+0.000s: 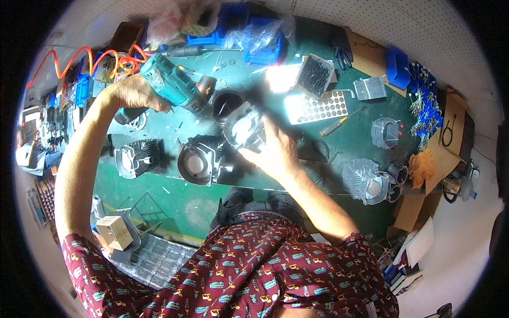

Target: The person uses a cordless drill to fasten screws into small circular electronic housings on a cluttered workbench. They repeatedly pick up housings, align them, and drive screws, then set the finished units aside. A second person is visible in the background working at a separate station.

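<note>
My left hand (pixel 139 93) is wrapped round the grip of a teal cordless drill (pixel 170 80), whose nose points right and down over the bench. My right hand (pixel 280 155) grips the right side of a grey metal housing (pixel 243 126) with a bright round face, tilted near the drill's nose. Just behind that housing is a dark round opening (pixel 227 102); what it belongs to is hard to make out. Two finned metal housings stand at the bench's front edge, one (pixel 197 162) just left of my right hand, another (pixel 133 160) farther left.
On the green bench (pixel 265 177) lie a box of dark screws (pixel 315 76), a white sheet of round dots (pixel 321 108) and a screwdriver (pixel 342 122). More finned housings (pixel 366 181) stand right. An orange coiled hose (pixel 119 61) hangs at left. Blue bins (pixel 262 47) line the back.
</note>
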Tool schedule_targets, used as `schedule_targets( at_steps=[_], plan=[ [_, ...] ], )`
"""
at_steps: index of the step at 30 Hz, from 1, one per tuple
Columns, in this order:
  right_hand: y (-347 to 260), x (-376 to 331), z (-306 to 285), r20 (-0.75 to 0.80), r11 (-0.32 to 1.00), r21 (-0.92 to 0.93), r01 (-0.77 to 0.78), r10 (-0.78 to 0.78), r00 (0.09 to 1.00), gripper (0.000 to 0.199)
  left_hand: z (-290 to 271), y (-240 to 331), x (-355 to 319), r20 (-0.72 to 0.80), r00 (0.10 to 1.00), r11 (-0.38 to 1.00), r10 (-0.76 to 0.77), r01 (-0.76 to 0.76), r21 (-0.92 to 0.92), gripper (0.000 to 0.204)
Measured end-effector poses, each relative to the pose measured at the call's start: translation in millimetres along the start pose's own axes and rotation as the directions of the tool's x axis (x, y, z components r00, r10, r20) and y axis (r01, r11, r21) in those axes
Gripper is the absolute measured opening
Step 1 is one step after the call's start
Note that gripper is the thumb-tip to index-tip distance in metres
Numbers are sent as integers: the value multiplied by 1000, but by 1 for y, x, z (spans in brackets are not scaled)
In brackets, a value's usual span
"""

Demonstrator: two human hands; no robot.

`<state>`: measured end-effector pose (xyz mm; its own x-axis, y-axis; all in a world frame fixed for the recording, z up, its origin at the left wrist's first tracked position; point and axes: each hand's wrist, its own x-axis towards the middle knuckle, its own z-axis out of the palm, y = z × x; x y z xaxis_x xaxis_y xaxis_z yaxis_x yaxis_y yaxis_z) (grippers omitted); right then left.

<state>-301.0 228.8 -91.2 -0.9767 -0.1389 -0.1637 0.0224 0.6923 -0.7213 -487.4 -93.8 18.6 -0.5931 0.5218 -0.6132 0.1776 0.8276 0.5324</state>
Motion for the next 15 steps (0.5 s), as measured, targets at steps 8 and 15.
schedule_targets(
  at_steps=[8,15],
  plan=[
    [56,-43,-16,-67,987,146,59,-50,996,90,28,97,-14,17,1000,997,5,-4,-71,47],
    [95,-100,-26,80,969,243,31,-52,995,96,92,219,-63,69,997,916,-24,-6,401,43]
  ],
)
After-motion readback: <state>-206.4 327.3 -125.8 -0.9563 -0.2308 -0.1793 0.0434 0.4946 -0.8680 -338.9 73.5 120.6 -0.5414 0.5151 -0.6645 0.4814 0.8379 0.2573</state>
